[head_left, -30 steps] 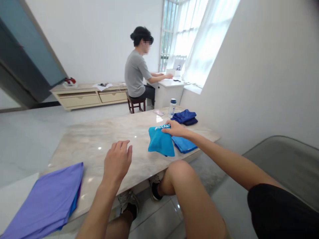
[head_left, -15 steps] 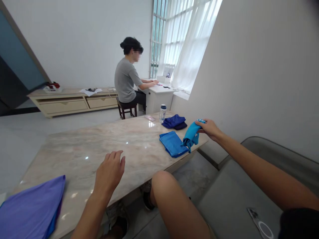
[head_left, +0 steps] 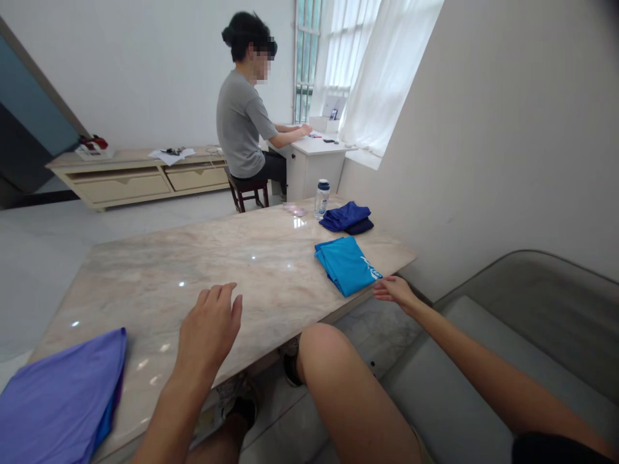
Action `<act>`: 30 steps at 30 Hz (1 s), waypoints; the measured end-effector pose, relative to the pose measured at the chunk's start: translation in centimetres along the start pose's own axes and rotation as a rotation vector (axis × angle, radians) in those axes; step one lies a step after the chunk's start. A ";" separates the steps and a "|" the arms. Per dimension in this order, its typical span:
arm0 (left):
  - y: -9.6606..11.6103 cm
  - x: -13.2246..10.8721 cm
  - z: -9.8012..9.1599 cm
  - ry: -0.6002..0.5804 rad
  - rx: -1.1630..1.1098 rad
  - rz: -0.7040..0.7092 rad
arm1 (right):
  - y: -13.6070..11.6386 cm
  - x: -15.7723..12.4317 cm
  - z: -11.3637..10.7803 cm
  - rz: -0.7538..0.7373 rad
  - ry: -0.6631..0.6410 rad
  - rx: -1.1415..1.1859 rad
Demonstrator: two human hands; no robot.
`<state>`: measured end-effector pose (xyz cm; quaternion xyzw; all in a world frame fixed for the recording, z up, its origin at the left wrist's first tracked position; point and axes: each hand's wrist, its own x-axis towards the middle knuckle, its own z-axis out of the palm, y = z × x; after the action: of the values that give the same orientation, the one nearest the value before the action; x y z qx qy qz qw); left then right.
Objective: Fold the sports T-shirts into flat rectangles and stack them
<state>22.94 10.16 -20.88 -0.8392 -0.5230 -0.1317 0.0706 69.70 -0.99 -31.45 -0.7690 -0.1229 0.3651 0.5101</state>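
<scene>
A bright blue folded cloth with white lettering [head_left: 345, 264] lies near the table's right front edge. Beside its lettered corner is my right hand [head_left: 395, 291], fingers stretched out, at the table edge; the fingertips seem to touch the cloth's edge. My left hand [head_left: 209, 325] hovers over the marble tabletop, fingers apart and holding nothing. At the lower left rests a folded purple cloth [head_left: 62, 390], with blue and darker purple fabric showing under it. Dark blue cloths [head_left: 345, 217] lie in a loose heap behind the bright blue one.
A water bottle [head_left: 322, 198] stands by the dark blue heap on the marble table [head_left: 159, 270]. My knee [head_left: 324, 341] is at the table's front edge, with a grey sofa [head_left: 435, 386] to the right. A person in grey [head_left: 244, 122] sits at a white desk [head_left: 314, 158].
My right hand has lowered the bright blue cloth it held onto the folded blue one and let go; its lettering now lies flat on top. My left hand stays nearly in place.
</scene>
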 end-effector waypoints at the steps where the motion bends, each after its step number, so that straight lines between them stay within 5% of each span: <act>1: 0.3 0.1 0.0 -0.008 0.008 0.005 | 1.9 -0.2 -0.9 -0.016 -0.001 -0.078; 3: 1.2 0.6 0.0 -0.032 0.020 0.024 | 5.5 -0.7 -3.4 -0.123 -0.009 -0.342; 7: 4.9 2.3 0.1 -0.142 0.025 0.099 | 13.1 -1.9 -10.1 -0.570 0.020 -0.998; 11: 9.8 4.1 0.5 -0.293 -0.019 0.174 | 20.6 -3.0 -15.4 -0.775 -0.016 -1.136; 14: 12.9 5.4 1.0 -0.358 -0.068 0.189 | 24.3 -3.9 -16.8 -0.907 0.038 -1.136; 18: 15.9 6.9 1.8 -0.429 -0.081 0.215 | 26.7 -4.7 -16.7 -1.049 0.135 -1.127; 30: 21.0 11.8 5.1 -0.676 -0.029 0.193 | 28.1 -5.1 -17.2 -1.089 0.024 -1.075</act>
<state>47.41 12.32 -21.89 -0.8817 -0.4332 0.1535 -0.1063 72.78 -28.48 -50.12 -0.7461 -0.6399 -0.0562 0.1753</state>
